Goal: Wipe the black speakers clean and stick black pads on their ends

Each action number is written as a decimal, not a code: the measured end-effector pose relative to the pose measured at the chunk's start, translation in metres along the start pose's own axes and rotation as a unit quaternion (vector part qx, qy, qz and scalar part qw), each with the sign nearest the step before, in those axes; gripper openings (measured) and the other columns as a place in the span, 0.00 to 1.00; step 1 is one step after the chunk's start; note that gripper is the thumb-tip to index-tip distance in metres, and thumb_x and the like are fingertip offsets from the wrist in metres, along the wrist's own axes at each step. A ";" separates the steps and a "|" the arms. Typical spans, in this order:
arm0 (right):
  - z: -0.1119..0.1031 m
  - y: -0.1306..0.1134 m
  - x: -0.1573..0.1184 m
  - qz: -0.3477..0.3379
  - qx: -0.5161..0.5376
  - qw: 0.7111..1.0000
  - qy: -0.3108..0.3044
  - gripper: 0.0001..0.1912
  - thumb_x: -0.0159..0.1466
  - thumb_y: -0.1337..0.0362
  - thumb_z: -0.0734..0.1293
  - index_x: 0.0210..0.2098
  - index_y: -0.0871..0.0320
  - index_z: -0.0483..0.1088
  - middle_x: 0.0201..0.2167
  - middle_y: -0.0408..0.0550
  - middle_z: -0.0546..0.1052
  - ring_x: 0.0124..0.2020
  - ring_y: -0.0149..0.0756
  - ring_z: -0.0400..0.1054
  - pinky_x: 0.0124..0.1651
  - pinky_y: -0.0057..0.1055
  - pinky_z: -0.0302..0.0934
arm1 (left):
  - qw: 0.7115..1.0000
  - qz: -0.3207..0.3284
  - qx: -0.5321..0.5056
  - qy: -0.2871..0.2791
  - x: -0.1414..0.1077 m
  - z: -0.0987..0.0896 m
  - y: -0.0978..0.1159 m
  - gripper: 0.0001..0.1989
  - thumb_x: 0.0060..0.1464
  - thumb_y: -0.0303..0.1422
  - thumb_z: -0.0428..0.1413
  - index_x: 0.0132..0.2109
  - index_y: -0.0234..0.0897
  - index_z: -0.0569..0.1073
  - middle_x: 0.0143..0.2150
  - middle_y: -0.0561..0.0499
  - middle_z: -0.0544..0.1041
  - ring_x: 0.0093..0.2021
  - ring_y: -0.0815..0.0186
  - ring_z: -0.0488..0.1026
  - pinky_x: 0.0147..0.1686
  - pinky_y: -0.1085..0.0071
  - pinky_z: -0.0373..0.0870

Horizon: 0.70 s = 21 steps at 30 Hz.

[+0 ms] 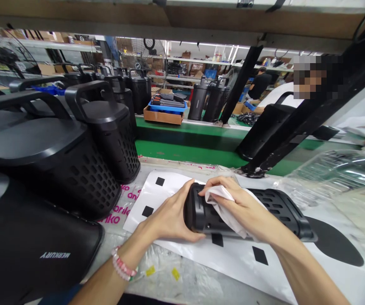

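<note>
A black casing with a slotted grille (271, 199) lies on its side on a white sheet with black squares (166, 192). My left hand (172, 216) is closed around its left end, thumb on the near side and fingers on the far side. In my right hand (233, 197) is a bunched white cloth (222, 207), pressed onto the casing's upper face by the fingertips. The casing's middle is partly hidden by that hand and the cloth. A pink and white bead bracelet (123, 264) circles my left wrist.
Several black handled units (106, 118) crowd the left side, one marked MERKURY. A clear plastic bottle (344, 173) lies at right. Behind runs a green conveyor (176, 148) beside a slanted black post (296, 123). A blue tray (169, 106) and other people (260, 84) are farther back.
</note>
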State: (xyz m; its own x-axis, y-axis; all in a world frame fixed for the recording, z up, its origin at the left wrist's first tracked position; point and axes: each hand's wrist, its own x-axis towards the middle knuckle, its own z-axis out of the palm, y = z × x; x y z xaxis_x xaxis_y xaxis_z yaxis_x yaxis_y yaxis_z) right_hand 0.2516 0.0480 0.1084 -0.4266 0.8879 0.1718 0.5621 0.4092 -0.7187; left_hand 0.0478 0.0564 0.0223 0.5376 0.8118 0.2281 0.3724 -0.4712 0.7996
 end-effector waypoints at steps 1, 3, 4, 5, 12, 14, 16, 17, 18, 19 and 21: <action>0.000 0.000 0.000 0.001 -0.001 1.000 0.002 0.12 0.70 0.55 0.60 0.40 0.52 0.71 0.44 0.47 0.71 0.50 0.43 0.64 0.55 0.38 0.57 | 1.000 0.002 0.000 0.000 0.000 0.000 0.000 0.63 0.36 0.41 0.69 0.70 0.39 0.39 0.71 0.36 0.55 0.68 0.45 0.57 0.64 0.51 0.62; 0.000 0.001 0.000 0.002 -0.005 1.000 0.006 0.12 0.70 0.54 0.60 0.40 0.52 0.71 0.44 0.46 0.71 0.50 0.42 0.64 0.55 0.38 0.57 | 1.000 0.004 -0.001 0.002 0.000 0.000 -0.001 0.63 0.35 0.41 0.69 0.70 0.40 0.40 0.70 0.36 0.55 0.68 0.45 0.57 0.64 0.50 0.62; 0.000 0.001 0.000 0.000 -0.006 1.000 0.002 0.12 0.71 0.54 0.60 0.40 0.52 0.71 0.44 0.46 0.71 0.50 0.42 0.64 0.55 0.38 0.57 | 1.000 0.004 -0.002 0.003 0.000 0.000 -0.001 0.63 0.35 0.41 0.70 0.70 0.40 0.40 0.70 0.36 0.55 0.68 0.45 0.57 0.64 0.50 0.62; 0.000 0.001 0.000 -0.002 -0.006 1.000 -0.002 0.12 0.71 0.54 0.60 0.40 0.52 0.71 0.45 0.46 0.71 0.50 0.42 0.64 0.55 0.37 0.57 | 1.000 0.003 -0.003 0.003 0.000 -0.001 0.000 0.63 0.35 0.41 0.70 0.70 0.39 0.40 0.70 0.36 0.55 0.68 0.45 0.58 0.64 0.50 0.62; -0.004 0.004 -0.002 0.025 0.055 0.998 -0.007 0.12 0.70 0.53 0.61 0.41 0.52 0.72 0.43 0.45 0.73 0.48 0.42 0.66 0.54 0.37 0.58 | 1.000 0.001 0.008 0.003 -0.001 -0.002 0.002 0.63 0.35 0.42 0.69 0.70 0.37 0.40 0.67 0.36 0.59 0.65 0.46 0.63 0.62 0.53 0.66; -0.005 0.009 -0.008 0.041 0.112 0.993 0.024 0.15 0.69 0.50 0.61 0.41 0.53 0.73 0.44 0.46 0.73 0.46 0.43 0.68 0.50 0.35 0.61 | 1.000 0.006 0.016 0.003 -0.001 -0.002 0.003 0.63 0.35 0.42 0.69 0.70 0.38 0.40 0.65 0.36 0.62 0.62 0.46 0.66 0.60 0.52 0.68; -0.005 0.013 -0.016 0.029 0.138 0.988 0.061 0.17 0.70 0.50 0.61 0.41 0.54 0.75 0.45 0.47 0.74 0.47 0.44 0.68 0.50 0.35 0.61 | 0.999 0.027 0.023 0.006 -0.001 -0.001 0.003 0.62 0.35 0.41 0.69 0.70 0.39 0.40 0.65 0.36 0.63 0.62 0.46 0.67 0.59 0.52 0.69; -0.004 0.014 -0.021 0.006 0.131 0.989 0.067 0.16 0.71 0.51 0.60 0.41 0.53 0.75 0.46 0.48 0.75 0.48 0.44 0.68 0.52 0.36 0.60 | 0.999 0.042 0.025 0.008 -0.002 -0.001 0.003 0.62 0.36 0.41 0.69 0.70 0.40 0.40 0.65 0.36 0.62 0.62 0.45 0.66 0.59 0.51 0.68; -0.003 0.014 -0.025 -0.025 0.111 0.992 0.059 0.15 0.72 0.53 0.60 0.42 0.52 0.75 0.47 0.47 0.75 0.49 0.44 0.67 0.55 0.37 0.58 | 0.998 0.057 0.027 0.011 -0.002 -0.001 0.003 0.61 0.36 0.41 0.69 0.70 0.41 0.40 0.66 0.37 0.61 0.64 0.45 0.64 0.60 0.52 0.68; -0.002 0.014 -0.029 -0.058 0.083 0.994 0.044 0.14 0.72 0.54 0.60 0.43 0.51 0.75 0.49 0.47 0.75 0.51 0.44 0.66 0.57 0.38 0.56 | 0.997 0.071 0.028 0.014 -0.002 -0.001 0.003 0.61 0.37 0.41 0.69 0.70 0.42 0.40 0.67 0.37 0.59 0.65 0.45 0.63 0.60 0.52 0.68; 0.002 0.010 -0.034 -0.095 0.030 0.995 0.009 0.12 0.73 0.57 0.59 0.45 0.49 0.73 0.54 0.45 0.72 0.55 0.45 0.63 0.58 0.41 0.53 | 0.995 0.091 0.033 0.022 -0.003 0.000 0.003 0.60 0.38 0.41 0.69 0.70 0.42 0.40 0.68 0.38 0.57 0.66 0.46 0.61 0.61 0.53 0.67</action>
State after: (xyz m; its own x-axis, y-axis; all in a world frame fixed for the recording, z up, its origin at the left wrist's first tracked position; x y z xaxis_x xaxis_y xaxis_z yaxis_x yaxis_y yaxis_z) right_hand 0.2705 0.0217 0.0945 -0.5080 0.7998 0.3198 0.4298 0.5571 -0.7105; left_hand 0.0471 0.0529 0.0240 0.5681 0.7244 0.3906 0.3222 -0.6325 0.7043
